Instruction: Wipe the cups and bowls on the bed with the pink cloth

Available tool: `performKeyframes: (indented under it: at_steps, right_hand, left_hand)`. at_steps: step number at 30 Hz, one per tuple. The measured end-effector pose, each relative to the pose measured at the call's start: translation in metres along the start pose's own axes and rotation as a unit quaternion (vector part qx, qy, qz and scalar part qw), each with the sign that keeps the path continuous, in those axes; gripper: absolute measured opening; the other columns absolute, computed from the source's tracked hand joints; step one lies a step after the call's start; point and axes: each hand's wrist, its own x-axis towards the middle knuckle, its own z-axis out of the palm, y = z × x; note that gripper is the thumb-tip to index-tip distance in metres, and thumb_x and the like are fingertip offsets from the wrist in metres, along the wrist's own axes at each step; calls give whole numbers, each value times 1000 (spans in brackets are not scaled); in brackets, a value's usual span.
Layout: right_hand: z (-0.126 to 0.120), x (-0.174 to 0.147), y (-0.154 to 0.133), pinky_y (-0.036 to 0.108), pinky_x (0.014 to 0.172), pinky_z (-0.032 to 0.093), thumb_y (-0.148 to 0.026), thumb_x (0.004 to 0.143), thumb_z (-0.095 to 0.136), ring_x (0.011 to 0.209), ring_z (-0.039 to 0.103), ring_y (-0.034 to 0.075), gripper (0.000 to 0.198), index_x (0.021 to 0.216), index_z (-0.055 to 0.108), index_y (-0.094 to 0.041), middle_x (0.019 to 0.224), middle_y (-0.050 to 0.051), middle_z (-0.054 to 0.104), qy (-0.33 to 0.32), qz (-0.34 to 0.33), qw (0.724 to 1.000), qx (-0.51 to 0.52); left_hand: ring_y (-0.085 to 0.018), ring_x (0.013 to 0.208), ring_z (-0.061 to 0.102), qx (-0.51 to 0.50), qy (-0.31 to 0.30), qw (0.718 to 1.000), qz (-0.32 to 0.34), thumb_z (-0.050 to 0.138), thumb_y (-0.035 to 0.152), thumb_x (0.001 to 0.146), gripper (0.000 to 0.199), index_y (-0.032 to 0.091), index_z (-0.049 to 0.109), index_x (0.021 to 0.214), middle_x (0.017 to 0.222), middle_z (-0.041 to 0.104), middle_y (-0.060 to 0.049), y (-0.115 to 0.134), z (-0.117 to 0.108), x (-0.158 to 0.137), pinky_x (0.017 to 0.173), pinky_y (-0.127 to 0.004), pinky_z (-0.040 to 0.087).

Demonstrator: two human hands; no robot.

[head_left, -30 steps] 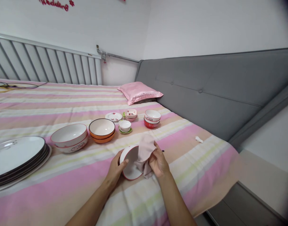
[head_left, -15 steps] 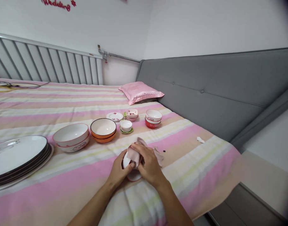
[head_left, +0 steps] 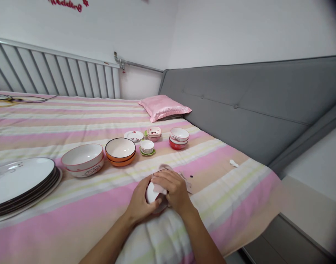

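Observation:
My left hand [head_left: 141, 202] curls round the left side of a small white bowl [head_left: 151, 193] with a reddish rim, low over the bed near its front edge. A pale pink cloth [head_left: 158, 188] is bunched in the fingers of my right hand [head_left: 176, 190], which presses it against the bowl. Part of the cloth hangs out to the right, and both hands hide much of the bowl. Beyond them stand a stack of orange bowls [head_left: 121, 160], a stack of tiny white dishes [head_left: 147, 146] and a stack of red and white bowls [head_left: 179, 138].
Large oval plates [head_left: 22, 179] are piled at the left, beside two big white bowls [head_left: 84, 161]. Small plates [head_left: 134, 136] and pink dishes [head_left: 154, 132] sit farther back. A pink pillow [head_left: 164, 107] lies by the grey headboard [head_left: 225, 95]. A crumpled tissue [head_left: 234, 163] lies right.
My right hand and the cloth have shifted slightly over the bowl, uncovering more of its white surface. My left hand's grip has turned a little. The stacks stay where they were.

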Motion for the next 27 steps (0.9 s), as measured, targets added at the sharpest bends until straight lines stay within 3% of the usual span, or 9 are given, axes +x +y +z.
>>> performKeyframes:
  at_steps: [5, 14, 17, 21, 27]
  right_hand:
    - [3, -1, 11, 31, 89, 50, -13, 85, 48, 100, 64, 17, 30, 101, 70, -24, 104, 3, 71, 60, 19, 996, 55]
    - [16, -20, 42, 28, 88, 50, -8, 72, 49, 98, 66, 19, 40, 103, 69, -24, 103, 1, 72, 75, 202, 964, 156]
    - [21, -24, 46, 28, 87, 50, -6, 69, 46, 98, 66, 19, 45, 104, 68, -22, 102, 2, 72, 78, 233, 957, 156]
    - [26, -27, 50, 28, 81, 52, -9, 69, 50, 91, 68, 21, 37, 100, 69, -20, 97, 4, 73, 79, 265, 949, 152]
    - [28, -27, 49, 31, 78, 53, -13, 69, 55, 84, 69, 22, 34, 98, 70, -21, 91, 4, 75, 70, 277, 948, 142]
  left_hand:
    - [-33, 113, 54, 36, -22, 999, -25, 66, 33, 61, 66, 15, 51, 123, 124, 59, -13, -7, -1, 1, 99, -45, 39]
    - [-32, 114, 53, 23, -51, 997, -50, 60, 38, 65, 67, 12, 45, 125, 126, 56, -17, -17, -4, 3, 98, -46, 40]
    - [-33, 114, 53, 20, -44, 997, -62, 59, 35, 63, 66, 12, 46, 123, 125, 57, -16, -16, -5, 4, 97, -45, 40]
    - [-33, 113, 53, 7, -42, 997, -72, 58, 34, 63, 64, 13, 47, 123, 124, 58, -16, -16, -7, 5, 97, -45, 40]
    - [-33, 117, 50, -45, -54, 994, -80, 60, 42, 71, 63, 15, 45, 125, 128, 54, -16, -22, -8, 5, 99, -45, 38]
